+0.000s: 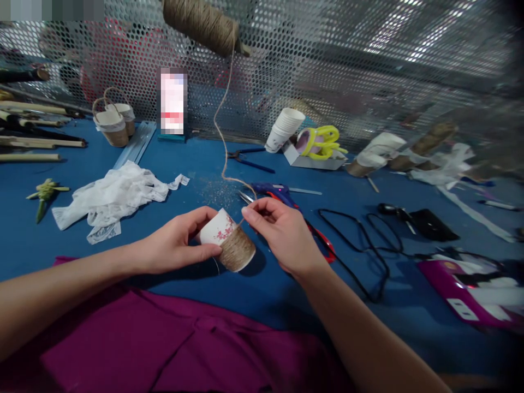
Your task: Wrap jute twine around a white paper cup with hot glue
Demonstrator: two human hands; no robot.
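Observation:
My left hand (pixel 184 240) is closed around a white paper cup (pixel 215 229) with pink blossom print, tilted on its side above the blue table. Brown twine is wound in tight rows over one part of the cup (pixel 238 250). Between the thumb and fingers of my right hand (pixel 282 232) is the twine strand (pixel 224 131), just off the cup's wall. The strand runs up to a large twine spool (pixel 200 24) on the mesh screen. Just behind my right fingers lie scissors (pixel 245 197) with red handles and a blue glue gun (pixel 272 189), both partly hidden.
White lace (pixel 118 196) lies at the left, near two twine-handled cups (pixel 112 128). Pliers (pixel 251 159), stacked paper cups (pixel 284 128) and a box with yellow ribbon (pixel 319 144) stand toward the back. A black cable (pixel 356 245) loops at the right, beside a magenta-and-white object (pixel 462 289).

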